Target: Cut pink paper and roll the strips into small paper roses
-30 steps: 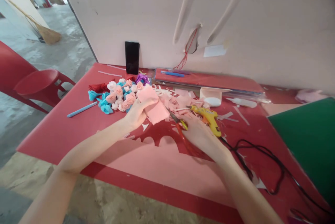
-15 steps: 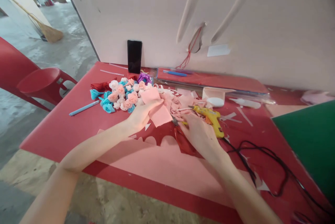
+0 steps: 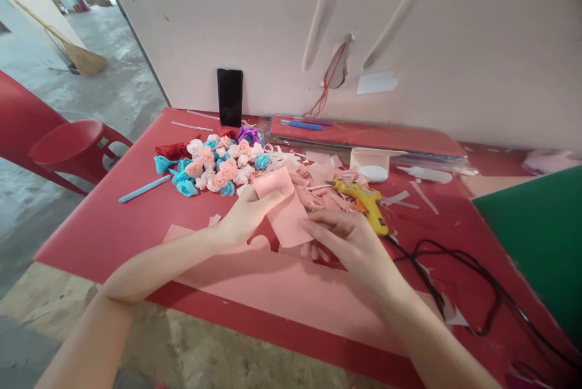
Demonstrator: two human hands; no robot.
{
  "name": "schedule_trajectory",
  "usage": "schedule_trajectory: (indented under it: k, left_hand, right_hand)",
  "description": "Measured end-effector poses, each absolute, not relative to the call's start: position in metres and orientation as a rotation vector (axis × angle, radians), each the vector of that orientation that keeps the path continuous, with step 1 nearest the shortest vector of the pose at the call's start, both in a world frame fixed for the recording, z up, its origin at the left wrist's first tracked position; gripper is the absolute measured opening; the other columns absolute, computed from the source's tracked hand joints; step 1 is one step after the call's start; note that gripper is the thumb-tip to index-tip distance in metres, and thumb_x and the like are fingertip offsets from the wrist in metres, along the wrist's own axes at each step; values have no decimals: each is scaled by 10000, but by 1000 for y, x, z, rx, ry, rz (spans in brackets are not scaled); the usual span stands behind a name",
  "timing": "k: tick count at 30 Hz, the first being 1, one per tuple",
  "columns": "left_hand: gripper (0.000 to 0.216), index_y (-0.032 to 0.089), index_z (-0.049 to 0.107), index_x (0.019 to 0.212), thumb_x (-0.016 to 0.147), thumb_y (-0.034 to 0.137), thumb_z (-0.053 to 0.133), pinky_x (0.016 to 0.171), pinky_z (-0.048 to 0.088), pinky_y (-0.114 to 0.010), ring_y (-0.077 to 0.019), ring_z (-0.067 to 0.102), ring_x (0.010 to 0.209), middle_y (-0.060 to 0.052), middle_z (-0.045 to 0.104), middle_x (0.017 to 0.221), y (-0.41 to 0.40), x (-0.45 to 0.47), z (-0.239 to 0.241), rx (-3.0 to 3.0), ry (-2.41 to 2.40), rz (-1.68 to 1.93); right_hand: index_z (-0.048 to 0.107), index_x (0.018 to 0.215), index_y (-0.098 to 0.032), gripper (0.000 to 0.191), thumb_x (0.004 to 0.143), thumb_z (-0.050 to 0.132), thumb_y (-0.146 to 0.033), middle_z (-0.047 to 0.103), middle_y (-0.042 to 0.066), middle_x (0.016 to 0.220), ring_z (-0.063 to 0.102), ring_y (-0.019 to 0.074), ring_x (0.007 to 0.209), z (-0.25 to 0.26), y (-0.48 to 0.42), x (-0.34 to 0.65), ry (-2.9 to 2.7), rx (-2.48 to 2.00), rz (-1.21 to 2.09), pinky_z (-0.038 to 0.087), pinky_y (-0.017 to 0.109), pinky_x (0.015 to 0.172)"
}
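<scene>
One folded pink paper (image 3: 285, 216), above the tabletop (image 3: 113, 225), long axis slanting from upper left to lower right, was pinched in the left hand (image 3: 243, 216), the right hand (image 3: 350, 240) touching its right edge, grip unclear; behind lay a clear plastic sleeve (image 3: 422, 159) containing red sheeting (image 3: 386, 139)

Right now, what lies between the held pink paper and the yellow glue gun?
In the head view, loose pink scraps lie between the held paper and the glue gun, with the right hand nearer the camera.
</scene>
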State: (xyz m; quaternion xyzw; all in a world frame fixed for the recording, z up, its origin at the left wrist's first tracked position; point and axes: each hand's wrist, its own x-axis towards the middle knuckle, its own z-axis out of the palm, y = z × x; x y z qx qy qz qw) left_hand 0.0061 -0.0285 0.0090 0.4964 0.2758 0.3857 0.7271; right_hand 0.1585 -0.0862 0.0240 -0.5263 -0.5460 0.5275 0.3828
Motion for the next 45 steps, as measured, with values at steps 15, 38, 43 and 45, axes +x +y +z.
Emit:
schedule_trajectory:
  k: [15, 38, 43, 45]
  left_hand:
    - [285, 167, 521, 560, 798, 322, 535, 535, 347, -207, -81, 401, 537, 30, 440, 554, -30, 2, 20, 1527, 800, 867]
    - [230, 202, 719, 839, 795, 117, 510, 472, 422, -157, -74, 562, 553, -20, 698, 804, -36, -6, 36, 1539, 432, 749]
    - [260, 163, 701, 731, 797, 40, 482, 526, 444, -135, -47, 526, 547, -2, 634, 679, -35, -7, 32, 1535, 325, 767]
    - [273, 156, 682, 688, 801, 29, 469, 567, 451, -135, -48, 534, 578, 2, 609, 653, -35, -7, 32, 1541, 308, 775]
  right_hand:
    - [629, 580, -170, 223, 735, 635, -329, 551, -12, 445, 469, 90, 374, 25, -94, 162, -1142, -1329, 1106, 365, 197, 367]
    - [678, 547, -237, 174, 622, 554, -140, 494, -41, 410, 403, 80, 345, 29, -94, 165, -1074, -1186, 1038, 305, 175, 327]
    - [683, 511, -271, 285, 592, 497, -71, 613, -40, 479, 528, 74, 426, 32, -94, 163, -1143, -1140, 969, 398, 140, 405]
    - [691, 536, -286, 311, 614, 491, -60, 657, -44, 540, 583, 76, 494, 30, -94, 163, -1178, -1118, 934, 436, 130, 462]
